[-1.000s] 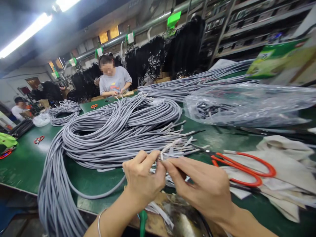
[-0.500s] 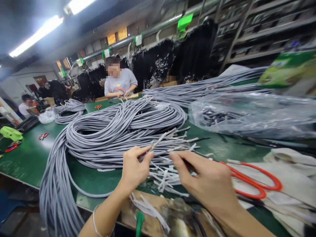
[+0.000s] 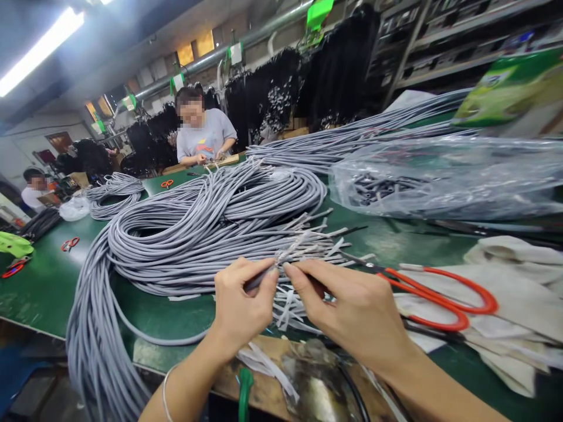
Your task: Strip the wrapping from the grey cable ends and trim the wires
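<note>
1. Grey cable (image 3: 256, 283): one length, at the centre of the bench view, in the left hand; pale, frayed end (image 3: 281, 255) shows just past the fingertips. Clock positions below taken from this end.
2. Left hand (image 3: 243, 302), 8 o'clock: narrow, thumb and forefinger pinching the cable. Thin bracelet (image 3: 166, 391) on the wrist.
3. Right hand (image 3: 354, 305), 4 o'clock: narrow, thumb and forefinger drawn together right beside the frayed end. Cannot tell whether they grip a strand.
4. White strips (image 3: 288, 313), 6 o'clock: loose pile on the green bench (image 3: 185, 317), below and between the hands.
5. Bundle of grey cables (image 3: 176, 234), 9 to 10 o'clock: large looped heap, part hanging over the near bench edge.
6. Red-handled scissors (image 3: 461, 320), 3 o'clock: just beyond the right hand, near off-white cloth (image 3: 514, 328).
7. Clear plastic bag (image 3: 466, 176), 2 to 3 o'clock: dark pieces inside.
8. Co-worker (image 3: 206, 136), 11 o'clock: seated across the bench, grey T-shirt, both hands low in front.
</note>
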Tool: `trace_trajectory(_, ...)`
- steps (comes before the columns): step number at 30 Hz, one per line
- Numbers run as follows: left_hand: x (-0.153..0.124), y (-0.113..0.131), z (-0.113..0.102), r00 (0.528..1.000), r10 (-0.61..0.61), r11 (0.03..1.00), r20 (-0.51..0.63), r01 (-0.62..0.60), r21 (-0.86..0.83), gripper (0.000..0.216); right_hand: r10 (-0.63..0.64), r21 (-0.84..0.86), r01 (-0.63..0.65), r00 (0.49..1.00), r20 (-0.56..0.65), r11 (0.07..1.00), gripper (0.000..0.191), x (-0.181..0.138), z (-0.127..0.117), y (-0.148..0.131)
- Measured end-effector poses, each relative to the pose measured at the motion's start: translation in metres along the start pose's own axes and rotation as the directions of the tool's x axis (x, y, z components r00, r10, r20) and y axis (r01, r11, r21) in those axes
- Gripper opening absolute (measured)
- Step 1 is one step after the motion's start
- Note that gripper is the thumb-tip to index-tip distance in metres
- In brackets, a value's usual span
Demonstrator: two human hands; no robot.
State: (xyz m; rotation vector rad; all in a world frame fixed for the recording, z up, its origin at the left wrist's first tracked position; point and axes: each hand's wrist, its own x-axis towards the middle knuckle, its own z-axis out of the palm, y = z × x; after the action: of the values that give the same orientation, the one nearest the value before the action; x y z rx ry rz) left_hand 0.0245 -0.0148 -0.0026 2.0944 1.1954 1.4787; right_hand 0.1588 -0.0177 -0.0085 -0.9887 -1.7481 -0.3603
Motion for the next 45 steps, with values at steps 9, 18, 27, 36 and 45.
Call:
trace_trajectory(9, -0.004, 0.004, 0.002, 0.992, 0.122, 0.975, -0.026, -0.114, 0.192, 0.024, -0.128, 0.009, 0.13, 0.988, -0.086, 0.992, 0.024, -0.003, 0.002, -0.004)
trace_trajectory(18, -0.011, 0.001, 0.004, 0.959, 0.277, 0.912, -0.057, -0.244, 0.331, 0.024, -0.006, 0.038, 0.007, 0.999, -0.035, 0.999, 0.022, -0.001, 0.001, -0.007)
trace_trajectory(27, -0.005, -0.008, 0.004, 1.0, 0.015, 0.964, -0.017, -0.01, 0.266, 0.023, -0.05, -0.044, 0.043, 0.983, -0.179, 0.998, 0.021, 0.001, -0.012, -0.008)
trace_trajectory(36, 0.001, -0.002, -0.003, 0.986, -0.152, 0.972, 0.066, 0.162, -0.168, 0.022, -0.092, -0.147, 0.083, 0.994, -0.056, 0.986, 0.025, 0.002, -0.003, 0.004)
trace_trajectory(45, 0.0, 0.003, -0.002, 0.997, -0.048, 0.998, 0.062, 0.051, -0.037, 0.024, -0.023, 0.054, 0.023, 1.0, -0.007, 0.998, 0.024, 0.001, -0.004, 0.0)
